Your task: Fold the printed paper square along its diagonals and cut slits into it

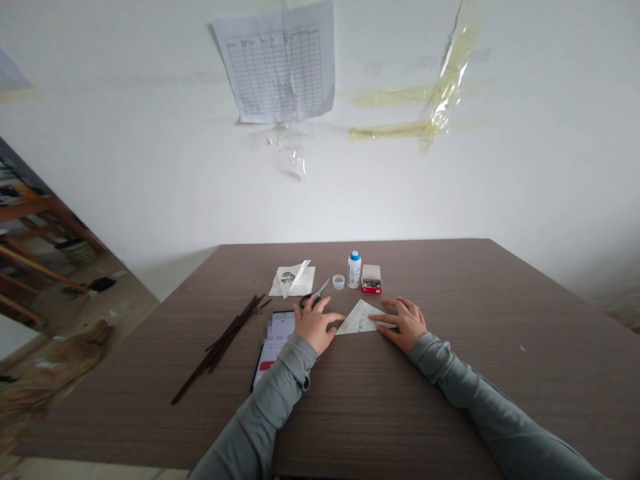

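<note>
You face a brown wood-grain table [400, 413] pushed against a white wall [150, 167]. Taped high on the wall is a printed grid sheet [277, 61], and to its right, strips of yellowed tape [425, 100] cling to the paint. At the far left, past the table's edge, wooden shelving [35, 253] stands over a tiled floor.

Near the middle of the table lies the folded paper triangle [359, 319], flat, with a long edge toward the wall. Your right hand [404, 325] lies open, its fingers resting on the triangle's right corner without pinching it. Your left hand [314, 325] is also open and holds nothing, its fingers reaching to the triangle's left corner; you cannot tell whether they touch it. Black-handled scissors [316, 293] lie just under those fingers.

Beyond them are a loose stack of white paper [293, 281], a small clear cap [339, 282], an upright glue bottle with a blue top [355, 269], and a small red-and-white box of metal pieces [371, 279]. Left of your wrist, a phone [274, 347] shows a timer, partly blurred, beside a scatter of thin dark sticks [225, 347].
</note>
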Demonstrator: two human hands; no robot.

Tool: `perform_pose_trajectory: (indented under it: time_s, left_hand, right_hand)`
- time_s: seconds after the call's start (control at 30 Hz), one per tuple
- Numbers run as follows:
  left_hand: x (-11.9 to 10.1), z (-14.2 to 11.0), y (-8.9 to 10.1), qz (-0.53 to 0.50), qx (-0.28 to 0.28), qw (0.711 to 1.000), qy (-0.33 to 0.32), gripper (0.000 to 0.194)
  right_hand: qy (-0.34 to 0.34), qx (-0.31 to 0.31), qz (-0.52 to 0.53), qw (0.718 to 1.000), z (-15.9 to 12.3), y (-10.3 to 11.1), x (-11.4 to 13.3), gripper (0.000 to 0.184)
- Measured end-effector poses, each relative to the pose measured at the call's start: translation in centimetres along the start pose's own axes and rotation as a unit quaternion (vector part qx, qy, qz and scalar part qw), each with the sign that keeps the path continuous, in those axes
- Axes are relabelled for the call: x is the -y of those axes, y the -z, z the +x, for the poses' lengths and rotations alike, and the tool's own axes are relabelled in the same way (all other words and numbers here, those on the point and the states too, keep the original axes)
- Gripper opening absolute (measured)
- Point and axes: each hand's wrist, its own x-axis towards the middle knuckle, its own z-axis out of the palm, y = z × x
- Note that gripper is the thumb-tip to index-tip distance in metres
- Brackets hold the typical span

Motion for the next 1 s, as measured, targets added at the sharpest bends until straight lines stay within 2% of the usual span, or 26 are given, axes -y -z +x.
perform_pose_trajectory:
  time_s: [0.1,0.23,0.4,0.53,0.7,0.8,0.9,1.0]
  left_hand:
    - [-1.3,-0.2,-0.2,0.008,0.007,1.0,-0.003,0.042]
    - [-2.5,-0.2,-1.5,0.001,-0.001,1.0,-0.011,0.035]
    - [-2.7,0.1,-3.2,-0.013,-0.025,1.0,-0.003,0.029]
    - [-2.6,0.4,-3.8,-0.026,-0.039,0.999,-0.004,0.023]
    - [-3.4,0.5,-3.3,-0.022,-0.038,0.999,0.011,0.026]
    - [-3.8,0.6,-2.6,-0.013,-0.022,0.999,0.029,0.035]
    - [-3.8,0.8,-2.2,-0.014,-0.015,0.999,0.031,0.045]
    - [-3.4,1.0,-1.9,-0.016,-0.013,0.999,0.031,0.047]
  right_hand:
    - [-0.004,-0.006,0.0,1.0,-0.1,-0.4,0.5,0.041]
    - [-0.001,-0.019,0.001,1.0,-0.1,-0.8,1.5,0.037]
    - [-0.012,-0.026,-0.001,1.0,-0.1,-0.9,2.5,0.037]
    - [-0.027,-0.025,-0.004,0.999,0.1,-1.1,3.0,0.034]
    - [-0.043,-0.029,-0.013,0.999,0.3,-1.4,3.4,0.032]
    - [-0.048,-0.018,-0.015,0.999,0.5,-1.2,3.4,0.034]
    - [-0.051,0.008,-0.013,0.999,0.7,-0.8,2.8,0.038]
    - [-0.047,0.022,-0.01,0.999,0.9,-0.5,2.0,0.039]
